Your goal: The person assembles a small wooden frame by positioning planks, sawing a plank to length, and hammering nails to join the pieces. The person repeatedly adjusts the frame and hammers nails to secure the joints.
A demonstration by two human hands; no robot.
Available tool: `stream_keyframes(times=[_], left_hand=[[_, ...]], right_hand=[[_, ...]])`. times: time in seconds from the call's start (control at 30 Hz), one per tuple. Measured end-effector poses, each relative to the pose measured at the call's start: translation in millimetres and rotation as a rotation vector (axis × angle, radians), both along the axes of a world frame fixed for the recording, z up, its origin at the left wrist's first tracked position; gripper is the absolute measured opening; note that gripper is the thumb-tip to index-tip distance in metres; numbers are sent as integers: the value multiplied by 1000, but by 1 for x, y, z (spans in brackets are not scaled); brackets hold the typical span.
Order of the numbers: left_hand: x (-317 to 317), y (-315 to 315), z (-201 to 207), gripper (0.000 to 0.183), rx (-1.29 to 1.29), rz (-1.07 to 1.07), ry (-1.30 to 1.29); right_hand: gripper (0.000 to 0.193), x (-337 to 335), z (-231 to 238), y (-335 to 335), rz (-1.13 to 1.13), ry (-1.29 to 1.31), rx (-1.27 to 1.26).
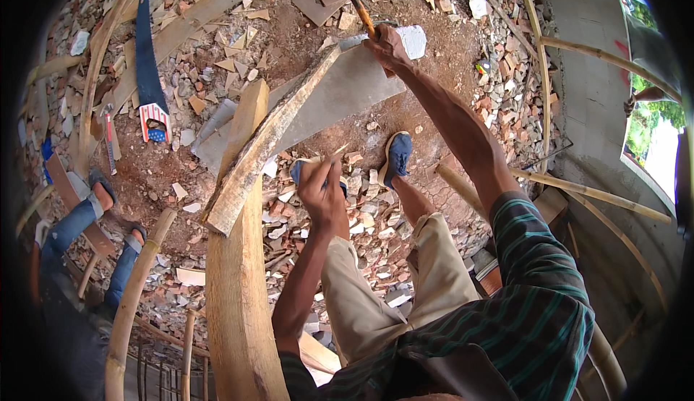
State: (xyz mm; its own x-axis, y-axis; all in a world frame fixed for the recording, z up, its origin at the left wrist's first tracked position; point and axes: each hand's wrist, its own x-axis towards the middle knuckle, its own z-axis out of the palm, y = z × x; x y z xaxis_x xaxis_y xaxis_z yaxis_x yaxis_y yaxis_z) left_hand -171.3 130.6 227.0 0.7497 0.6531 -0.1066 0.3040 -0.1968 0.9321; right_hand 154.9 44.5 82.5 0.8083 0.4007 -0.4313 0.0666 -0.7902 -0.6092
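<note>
Hammer point(363, 15) was at the upper middle, its head pointing away from the person. At far left, a co-worker's denim-clad legs point(118, 274) showed; next, a handsaw point(150, 61) lay among rubble point(194, 79). A thick squared beam point(238, 292) rose from the lower edge, a weathered wooden strip point(278, 137) crossing it and overlapping a grey board point(325, 97). The left hand point(323, 191), right of the beam, pinched something thin point(340, 149), too small to identify. Farther right, the right hand point(387, 48) had its fingers clenched around the hammer's wooden handle. Bamboo poles point(596, 197) stretched at far right.
</note>
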Motion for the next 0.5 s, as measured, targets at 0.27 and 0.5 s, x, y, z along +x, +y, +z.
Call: stream_keyframes(times=[0.27,0.5], left_hand=[[171,2,-128,20,-144,120,-98],[179,-12,-160,21,-138,233,-72]], right_hand=[[31,-22,11,-18,82,-452,252],[33,-99,87,-56,-33,-412,284]])
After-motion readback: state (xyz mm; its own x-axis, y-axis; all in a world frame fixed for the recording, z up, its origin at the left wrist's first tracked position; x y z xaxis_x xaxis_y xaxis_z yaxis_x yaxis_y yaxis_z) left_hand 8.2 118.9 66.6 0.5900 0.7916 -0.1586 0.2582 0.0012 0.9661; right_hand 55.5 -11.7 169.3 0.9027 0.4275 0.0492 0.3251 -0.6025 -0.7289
